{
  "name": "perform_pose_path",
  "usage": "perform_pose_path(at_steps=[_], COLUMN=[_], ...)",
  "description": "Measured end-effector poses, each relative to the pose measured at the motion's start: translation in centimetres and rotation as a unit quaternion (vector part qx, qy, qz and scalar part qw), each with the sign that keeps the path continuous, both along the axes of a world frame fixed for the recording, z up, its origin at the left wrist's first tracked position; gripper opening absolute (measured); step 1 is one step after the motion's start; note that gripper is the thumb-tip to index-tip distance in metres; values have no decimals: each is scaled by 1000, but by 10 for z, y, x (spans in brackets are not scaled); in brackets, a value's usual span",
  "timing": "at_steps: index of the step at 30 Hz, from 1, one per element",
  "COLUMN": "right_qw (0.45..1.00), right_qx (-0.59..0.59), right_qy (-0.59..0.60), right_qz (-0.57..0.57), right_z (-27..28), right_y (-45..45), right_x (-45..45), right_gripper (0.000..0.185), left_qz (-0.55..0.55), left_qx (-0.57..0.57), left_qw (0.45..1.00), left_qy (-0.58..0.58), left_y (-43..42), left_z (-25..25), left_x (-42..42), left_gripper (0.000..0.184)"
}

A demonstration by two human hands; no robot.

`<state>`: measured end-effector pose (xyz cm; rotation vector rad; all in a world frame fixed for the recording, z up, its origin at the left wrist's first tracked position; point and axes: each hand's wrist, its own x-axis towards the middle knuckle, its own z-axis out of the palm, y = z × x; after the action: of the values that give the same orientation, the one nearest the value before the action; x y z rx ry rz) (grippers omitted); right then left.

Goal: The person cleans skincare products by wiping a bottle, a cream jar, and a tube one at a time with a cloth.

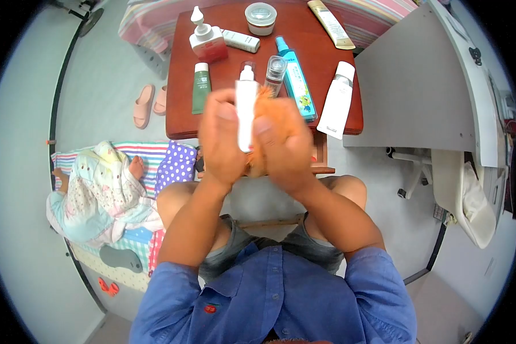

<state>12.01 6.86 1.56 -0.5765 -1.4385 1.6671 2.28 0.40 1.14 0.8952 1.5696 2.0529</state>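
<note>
My left hand [217, 137] is closed around a slim white pump bottle [246, 109], held upright above the table's front edge. Pressed to the bottle's right side is an orange fuzzy cloth [260, 163], bunched up in my right hand [288, 140]. Both hands are slightly blurred, and much of the cloth is hidden by the fingers. Just behind them stands a clear bottle with a silvery cap [276, 70]. A green tube [201, 89] lies to the left, and a blue spray bottle [297, 80] lies to the right.
The brown table [180, 123] also bears a pump bottle with pink liquid [209, 46], a small white tube [241, 40], a lidded jar [261, 20], a gold tube [331, 24] and a white tube [336, 103]. An open drawer [321, 152] sits below. Someone lies under a blanket [106, 186] at left.
</note>
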Motion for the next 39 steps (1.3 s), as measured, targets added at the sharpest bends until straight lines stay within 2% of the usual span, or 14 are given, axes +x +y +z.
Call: perform_pose_path(at_steps=[2, 7, 9, 14, 18, 21, 23, 24, 27, 32, 34, 36, 38, 39], right_qw=[986, 991, 996, 999, 988, 986, 987, 987, 990, 996, 995, 983, 989, 990], right_qx=[125, 93, 61, 7, 130, 150, 143, 136, 101, 45, 65, 160, 128, 122], right_qy=[-99, -91, -50, 2, -79, -73, -76, -80, -63, -18, -70, -91, -75, -68], right_qz=[48, 43, -43, -50, 10, 13, -12, -38, -76, -70, -40, 11, 23, -3], right_z=[-9, -5, 6, 4, -5, -9, -10, -9, 12, 7, 5, -5, -5, -2], right_y=[-9, 5, 20, 19, -6, -12, 2, 8, 25, 11, 1, -8, -9, -4], right_x=[3, 4, 5, 2, 0, -2, -1, 1, 7, -2, 1, 0, 2, 3], right_gripper=[34, 34, 31, 27, 35, 32, 32, 32, 26, 26, 29, 30, 30, 29], left_qz=[14, -33, -58, -92, 47, 20, 8, -43, -88, -47, 28, 13, 8, 24], left_qx=[-20, -78, -79, -15, -32, -9, -109, -67, -49, -93, -63, 0, -4, -16], left_qw=[1000, 996, 995, 991, 998, 993, 985, 997, 991, 995, 995, 995, 995, 999], left_qy=[-18, 34, -2, -99, 25, -117, 134, 8, -89, -2, -68, -97, -99, -19], left_y=[1, -3, -5, -1, -1, -2, -8, -8, -4, 0, 4, 6, 5, 6], left_z=[10, 2, -5, -2, -6, -3, -10, -7, -5, -4, -1, -1, -3, -5], left_x=[-12, -3, 15, 29, -11, -16, -12, 0, 28, 14, 6, 2, 1, 4], left_gripper=[42, 36, 29, 22, 40, 43, 41, 38, 34, 32, 32, 31, 32, 32])
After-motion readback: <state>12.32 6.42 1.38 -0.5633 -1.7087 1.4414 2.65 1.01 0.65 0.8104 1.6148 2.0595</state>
